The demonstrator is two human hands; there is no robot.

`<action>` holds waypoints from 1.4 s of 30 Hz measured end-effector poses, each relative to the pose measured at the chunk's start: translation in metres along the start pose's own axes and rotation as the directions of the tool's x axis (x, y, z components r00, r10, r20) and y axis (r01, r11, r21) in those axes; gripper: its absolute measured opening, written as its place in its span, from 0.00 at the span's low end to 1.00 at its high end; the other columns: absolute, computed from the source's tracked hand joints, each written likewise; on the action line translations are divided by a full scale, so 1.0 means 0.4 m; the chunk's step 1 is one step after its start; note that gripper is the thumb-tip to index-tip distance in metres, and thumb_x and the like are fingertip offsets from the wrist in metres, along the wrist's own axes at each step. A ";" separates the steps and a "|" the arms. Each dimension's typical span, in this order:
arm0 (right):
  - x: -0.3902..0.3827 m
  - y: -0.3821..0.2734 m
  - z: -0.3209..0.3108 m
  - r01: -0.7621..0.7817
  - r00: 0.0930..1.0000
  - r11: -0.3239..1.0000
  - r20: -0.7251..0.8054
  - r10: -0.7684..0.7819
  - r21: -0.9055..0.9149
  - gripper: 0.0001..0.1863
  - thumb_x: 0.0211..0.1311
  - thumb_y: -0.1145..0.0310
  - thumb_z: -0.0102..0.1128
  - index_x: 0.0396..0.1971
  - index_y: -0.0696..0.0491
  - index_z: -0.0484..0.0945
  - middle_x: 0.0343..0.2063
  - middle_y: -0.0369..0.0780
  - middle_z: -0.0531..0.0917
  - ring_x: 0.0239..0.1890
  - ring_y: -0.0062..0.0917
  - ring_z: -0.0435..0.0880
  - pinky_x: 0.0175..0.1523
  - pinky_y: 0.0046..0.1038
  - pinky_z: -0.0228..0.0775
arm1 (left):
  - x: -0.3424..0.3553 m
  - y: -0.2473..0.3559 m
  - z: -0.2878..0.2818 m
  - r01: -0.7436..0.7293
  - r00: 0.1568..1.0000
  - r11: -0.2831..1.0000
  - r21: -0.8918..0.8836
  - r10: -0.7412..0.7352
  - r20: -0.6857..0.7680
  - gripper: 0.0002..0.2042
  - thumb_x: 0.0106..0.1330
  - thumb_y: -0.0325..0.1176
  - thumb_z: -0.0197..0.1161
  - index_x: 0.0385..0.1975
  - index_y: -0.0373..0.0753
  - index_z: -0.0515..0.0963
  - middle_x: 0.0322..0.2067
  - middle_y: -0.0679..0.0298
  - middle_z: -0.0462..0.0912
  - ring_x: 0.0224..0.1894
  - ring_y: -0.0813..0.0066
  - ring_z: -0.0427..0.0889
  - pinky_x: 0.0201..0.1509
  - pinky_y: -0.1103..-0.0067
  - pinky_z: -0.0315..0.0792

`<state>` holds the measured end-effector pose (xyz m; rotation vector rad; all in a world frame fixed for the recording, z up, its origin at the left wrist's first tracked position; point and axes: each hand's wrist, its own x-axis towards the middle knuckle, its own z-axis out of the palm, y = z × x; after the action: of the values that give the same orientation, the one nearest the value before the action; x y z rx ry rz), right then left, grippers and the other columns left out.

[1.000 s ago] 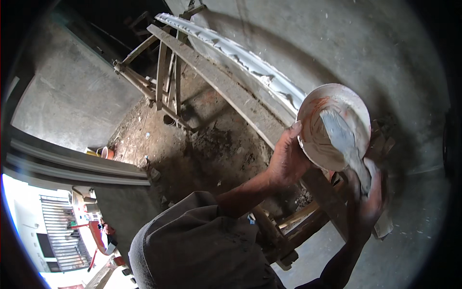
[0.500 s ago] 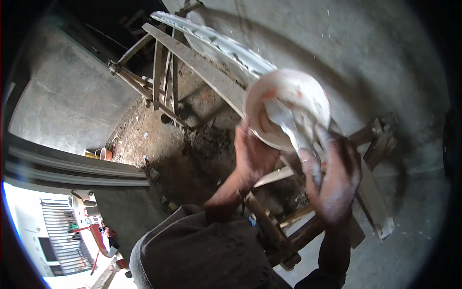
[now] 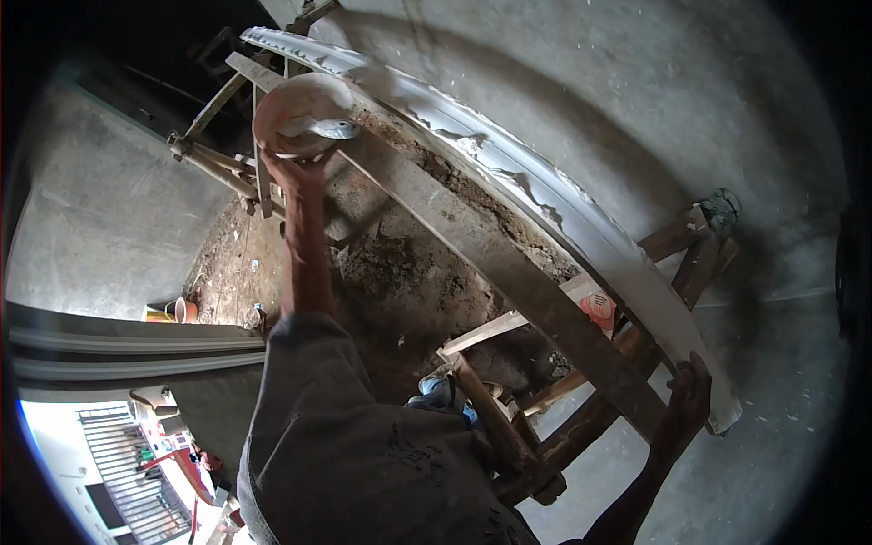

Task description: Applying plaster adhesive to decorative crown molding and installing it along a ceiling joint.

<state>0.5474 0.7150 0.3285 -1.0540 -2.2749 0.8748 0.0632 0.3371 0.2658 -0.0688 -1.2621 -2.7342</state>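
My left hand (image 3: 300, 173) reaches forward at the upper left, its fingers gripping the underside and rim of a round bowl (image 3: 272, 109). White paste coats the inside of that bowl, and a paste-smeared hand tool (image 3: 331, 128) rests in it; its working end is hard to make out. A long white plaster moulding (image 3: 527, 163) runs diagonally beside the wall, with rough white lumps along its upper face. My right hand (image 3: 688, 400) is closed on the near end of this moulding, fingers over its edge.
A long wooden plank (image 3: 481, 245) lies alongside the moulding, over a rough timber trestle (image 3: 581, 445). Another pole frame (image 3: 213, 163) stands at the far left. Rubble and dirt (image 3: 391, 272) cover the ground below. A bucket (image 3: 184, 311) sits by the left wall.
My left hand has carried the bowl forward and left. My right hand has let go of the tool, now lying in the bowl, and moved down right onto the moulding's near end.
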 end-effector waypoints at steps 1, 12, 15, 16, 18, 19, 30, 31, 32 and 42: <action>-0.005 -0.001 -0.007 -0.045 0.999 0.999 -0.009 0.045 0.016 0.21 0.69 0.58 0.46 0.52 0.59 0.73 0.38 0.41 0.80 0.32 0.25 0.76 0.40 0.28 0.68 | 0.044 -0.002 -0.006 0.009 0.998 1.000 -0.017 -0.010 -0.057 0.35 0.58 0.63 0.46 0.64 0.51 0.57 0.63 0.53 0.55 0.62 0.41 0.58 0.54 0.39 0.62; -0.051 0.011 0.001 -0.177 0.972 0.982 -0.149 0.184 0.059 0.22 0.70 0.58 0.45 0.53 0.58 0.72 0.35 0.38 0.79 0.29 0.19 0.71 0.36 0.23 0.65 | 0.087 0.013 0.158 -0.098 0.973 0.952 0.290 0.153 -0.173 0.20 0.64 0.47 0.45 0.53 0.54 0.73 0.55 0.61 0.72 0.58 0.51 0.70 0.49 0.50 0.74; -0.071 0.031 -0.011 -0.213 0.963 0.975 -0.154 0.221 0.066 0.21 0.70 0.59 0.44 0.53 0.58 0.72 0.34 0.37 0.78 0.28 0.17 0.70 0.35 0.22 0.63 | 0.179 -0.012 0.061 -0.045 0.993 0.973 0.224 0.068 -0.095 0.19 0.66 0.43 0.42 0.54 0.49 0.72 0.55 0.62 0.72 0.56 0.56 0.72 0.54 0.58 0.71; -0.078 0.038 -0.017 -0.227 0.960 0.971 -0.153 0.236 0.077 0.21 0.71 0.58 0.44 0.53 0.58 0.72 0.34 0.37 0.77 0.28 0.17 0.69 0.36 0.22 0.63 | 0.168 0.005 0.070 -0.046 0.991 0.970 0.238 0.074 -0.108 0.20 0.65 0.47 0.40 0.52 0.55 0.73 0.56 0.61 0.70 0.57 0.50 0.69 0.49 0.50 0.74; -0.098 0.017 -0.015 -0.224 0.957 0.972 -0.170 0.233 0.073 0.22 0.70 0.56 0.44 0.52 0.58 0.73 0.33 0.37 0.78 0.29 0.18 0.70 0.35 0.23 0.64 | 0.300 -0.006 -0.158 -0.075 0.995 0.958 0.277 0.089 -0.037 0.25 0.62 0.33 0.56 0.61 0.42 0.63 0.58 0.64 0.68 0.58 0.66 0.70 0.59 0.68 0.68; -0.098 0.009 -0.010 -0.207 0.953 0.976 -0.211 0.218 0.074 0.24 0.70 0.54 0.44 0.51 0.59 0.73 0.33 0.38 0.78 0.29 0.19 0.71 0.35 0.24 0.65 | 0.316 -0.011 -0.194 -0.125 0.985 0.865 0.485 0.166 -0.041 0.26 0.62 0.34 0.56 0.61 0.43 0.62 0.58 0.64 0.68 0.59 0.65 0.68 0.60 0.67 0.68; -0.224 0.149 -0.041 -0.103 0.957 0.993 -0.266 0.116 0.066 0.15 0.66 0.66 0.48 0.42 0.60 0.78 0.32 0.38 0.78 0.26 0.18 0.70 0.28 0.23 0.60 | 0.150 -0.074 -0.032 0.094 0.965 0.894 0.438 0.026 -0.261 0.32 0.65 0.60 0.37 0.58 0.41 0.63 0.55 0.50 0.67 0.52 0.52 0.72 0.45 0.60 0.78; -0.252 0.158 -0.066 0.047 0.987 0.997 -0.149 -0.056 -0.066 0.14 0.63 0.69 0.47 0.41 0.59 0.79 0.34 0.39 0.80 0.26 0.18 0.72 0.28 0.23 0.62 | 0.098 -0.034 -0.026 0.065 0.970 0.847 0.528 0.072 -0.234 0.32 0.65 0.60 0.38 0.57 0.39 0.63 0.53 0.50 0.68 0.50 0.54 0.73 0.44 0.61 0.78; -0.282 0.205 -0.037 -0.071 0.964 0.993 -0.250 0.093 0.098 0.15 0.62 0.70 0.46 0.44 0.58 0.78 0.34 0.40 0.80 0.27 0.18 0.74 0.29 0.23 0.64 | 0.107 -0.045 -0.039 -0.003 0.976 0.821 0.571 0.128 -0.179 0.33 0.65 0.60 0.39 0.57 0.37 0.63 0.51 0.50 0.70 0.47 0.55 0.74 0.43 0.63 0.79; -0.533 0.051 0.113 -0.209 0.973 0.909 0.011 0.229 -0.361 0.28 0.58 0.65 0.60 0.55 0.64 0.66 0.44 0.52 0.74 0.46 0.44 0.74 0.48 0.40 0.68 | -0.353 -0.219 0.120 -0.720 0.684 0.418 0.554 0.295 0.667 0.24 0.68 0.46 0.53 0.50 0.27 0.71 0.49 0.48 0.77 0.50 0.61 0.76 0.54 0.69 0.71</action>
<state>0.6533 0.5401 0.2503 -1.4861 -2.4536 0.5834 0.1905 0.4436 0.2173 -0.9318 -2.0266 -1.4219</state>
